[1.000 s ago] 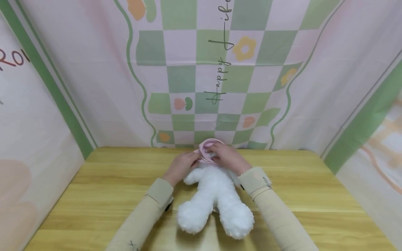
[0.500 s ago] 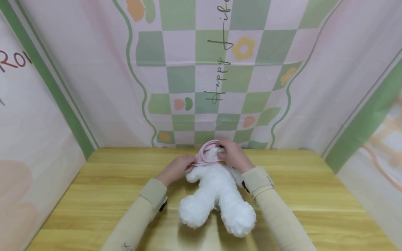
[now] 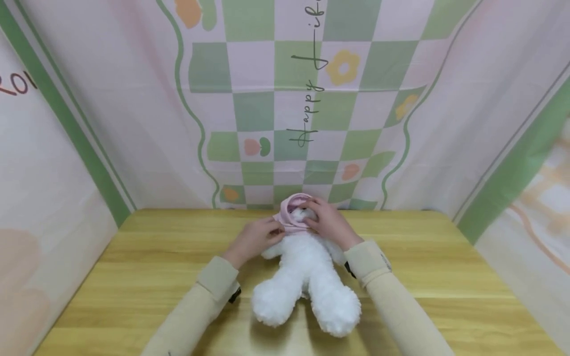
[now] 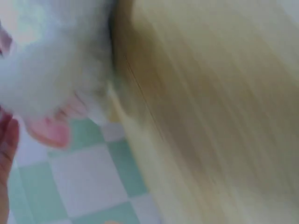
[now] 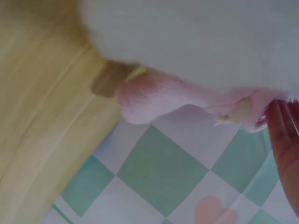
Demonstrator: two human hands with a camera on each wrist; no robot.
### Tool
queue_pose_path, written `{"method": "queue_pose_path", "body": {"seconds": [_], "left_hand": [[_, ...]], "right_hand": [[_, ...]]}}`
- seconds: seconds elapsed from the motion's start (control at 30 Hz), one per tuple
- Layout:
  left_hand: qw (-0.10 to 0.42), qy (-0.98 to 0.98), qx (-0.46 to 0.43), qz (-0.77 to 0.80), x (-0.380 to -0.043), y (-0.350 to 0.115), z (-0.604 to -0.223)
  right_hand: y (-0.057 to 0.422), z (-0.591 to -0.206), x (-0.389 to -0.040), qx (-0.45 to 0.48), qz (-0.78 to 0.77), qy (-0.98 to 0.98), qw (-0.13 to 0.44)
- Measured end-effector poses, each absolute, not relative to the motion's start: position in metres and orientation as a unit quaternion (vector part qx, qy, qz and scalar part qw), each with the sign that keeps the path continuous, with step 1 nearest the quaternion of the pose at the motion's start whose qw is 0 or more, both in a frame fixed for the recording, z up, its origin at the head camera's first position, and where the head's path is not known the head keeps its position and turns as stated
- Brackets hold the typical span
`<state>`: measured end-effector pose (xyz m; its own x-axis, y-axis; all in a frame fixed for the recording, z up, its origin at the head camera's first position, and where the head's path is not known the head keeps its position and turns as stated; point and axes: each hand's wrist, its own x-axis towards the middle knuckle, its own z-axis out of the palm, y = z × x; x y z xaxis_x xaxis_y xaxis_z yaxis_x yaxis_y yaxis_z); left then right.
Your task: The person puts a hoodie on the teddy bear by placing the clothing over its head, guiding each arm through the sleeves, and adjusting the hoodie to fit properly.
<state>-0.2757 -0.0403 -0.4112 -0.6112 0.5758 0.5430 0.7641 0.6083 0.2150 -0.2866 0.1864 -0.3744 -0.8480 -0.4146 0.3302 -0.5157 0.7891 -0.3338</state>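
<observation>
A white fluffy plush toy lies with its legs pointing toward me, its head end near the far table edge. Pink doll clothing is bunched round its head, and white fur shows through the opening. My left hand pinches the fabric's lower left edge. On the other side, my right hand grips the rim of the opening with thumb and fingers. In the right wrist view, a pink sleeve-like end hangs beyond the toy, and fingers touch the cloth. Only fingertips show in the left wrist view.
The toy lies on a wooden table. Right behind the far edge hangs a green and white checked curtain, with more printed cloth at both sides.
The right hand has shifted along the opening's right rim, and more white fur shows inside. My left hand moved out left, then back in along the lower edge.
</observation>
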Motion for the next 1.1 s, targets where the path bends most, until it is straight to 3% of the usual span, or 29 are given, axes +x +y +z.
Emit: {"method": "queue_pose_path", "body": {"seconds": [0.17, 0.33, 0.7, 0.83, 0.97, 1.1], "left_hand": [[0.234, -0.877, -0.387, -0.165, -0.272, -0.034, -0.416], [0.229, -0.889, -0.360, -0.165, -0.269, -0.032, -0.422], [0.056, -0.918, -0.342, -0.193, -0.261, -0.030, -0.423], [-0.006, -0.923, -0.327, -0.204, -0.259, -0.028, -0.423], [-0.013, -0.927, -0.308, -0.215, -0.253, -0.022, -0.423], [-0.006, -0.931, -0.287, -0.226, -0.249, -0.013, -0.425]], "right_hand": [[0.190, -0.375, -0.272, 0.262, 0.231, -0.926, 0.144], [0.195, -0.380, -0.260, 0.275, 0.218, -0.927, 0.131], [0.203, -0.391, -0.257, 0.286, 0.179, -0.935, 0.110], [0.207, -0.393, -0.257, 0.272, 0.226, -0.933, 0.062], [0.211, -0.391, -0.256, 0.265, 0.275, -0.924, 0.001], [0.213, -0.392, -0.255, 0.267, 0.292, -0.918, -0.020]]}}
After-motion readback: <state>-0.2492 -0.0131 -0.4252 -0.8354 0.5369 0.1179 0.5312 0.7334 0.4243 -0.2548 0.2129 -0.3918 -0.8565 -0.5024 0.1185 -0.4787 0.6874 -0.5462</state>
